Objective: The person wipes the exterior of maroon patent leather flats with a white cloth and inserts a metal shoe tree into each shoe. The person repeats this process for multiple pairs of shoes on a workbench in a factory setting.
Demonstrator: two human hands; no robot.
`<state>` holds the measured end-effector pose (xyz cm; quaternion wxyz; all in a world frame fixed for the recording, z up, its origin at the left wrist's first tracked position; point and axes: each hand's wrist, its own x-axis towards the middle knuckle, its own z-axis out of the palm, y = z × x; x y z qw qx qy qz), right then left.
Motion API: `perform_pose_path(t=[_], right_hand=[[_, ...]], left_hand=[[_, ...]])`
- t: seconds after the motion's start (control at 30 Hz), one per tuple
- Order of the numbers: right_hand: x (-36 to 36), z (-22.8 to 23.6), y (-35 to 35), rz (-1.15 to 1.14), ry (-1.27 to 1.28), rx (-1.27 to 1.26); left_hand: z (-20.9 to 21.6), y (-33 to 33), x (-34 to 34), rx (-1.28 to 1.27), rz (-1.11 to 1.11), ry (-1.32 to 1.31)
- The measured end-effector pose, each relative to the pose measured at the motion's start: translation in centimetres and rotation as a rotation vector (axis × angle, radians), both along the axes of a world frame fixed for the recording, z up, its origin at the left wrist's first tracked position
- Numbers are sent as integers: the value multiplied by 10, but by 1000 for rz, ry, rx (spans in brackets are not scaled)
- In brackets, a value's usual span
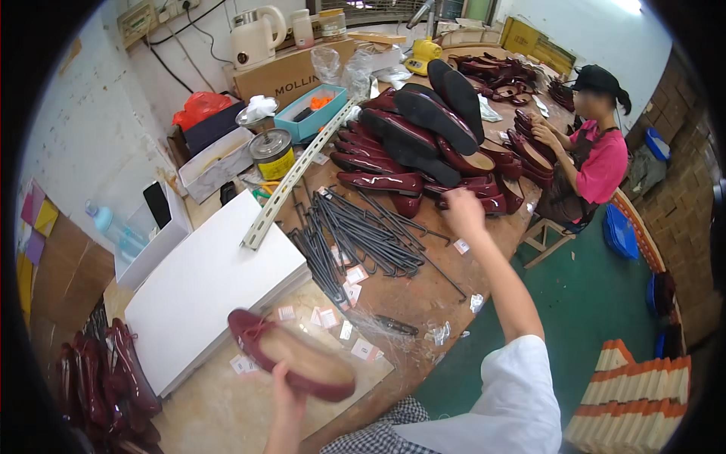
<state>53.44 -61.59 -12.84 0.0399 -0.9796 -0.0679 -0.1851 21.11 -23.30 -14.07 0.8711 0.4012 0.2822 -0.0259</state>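
Note:
My left hand (284,387) is closed around the side of a dark red ballet flat (299,359), its beige inside facing up and a small bow at the toe. The shoe is held over the near end of the table. My right arm stretches out to a heap of dark red flats (382,181), some lying with black soles (435,117) upward. My right hand (463,213) is at the near edge of this heap, against a shoe (484,203). Its fingertips are partly hidden, so I cannot tell whether they grip it.
Many black hooked metal rods (355,234) lie mid-table beside a slotted metal bar (299,174) and a white board (215,284). Small paper labels (325,316) are scattered near a dark-handled tool (396,325). A co-worker in pink (603,163) handles shoes at right. More flats (102,378) stand lower left.

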Motion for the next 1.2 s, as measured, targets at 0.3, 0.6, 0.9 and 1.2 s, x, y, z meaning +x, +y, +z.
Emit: perform_pose_path(t=[0.3, 0.6, 0.9, 1.2], right_hand=[[24, -27, -104, -94, 213, -431], [-145, 15, 22, 165, 209, -104], [-153, 4, -2, 157, 163, 29], [-323, 24, 271, 751, 214, 325]], left_hand=[[-9, 64, -75, 138, -8, 108], [-8, 64, -129, 177, 54, 167], [-23, 62, -138, 42, 171, 138], [-40, 71, -162, 279, 365, 175]])
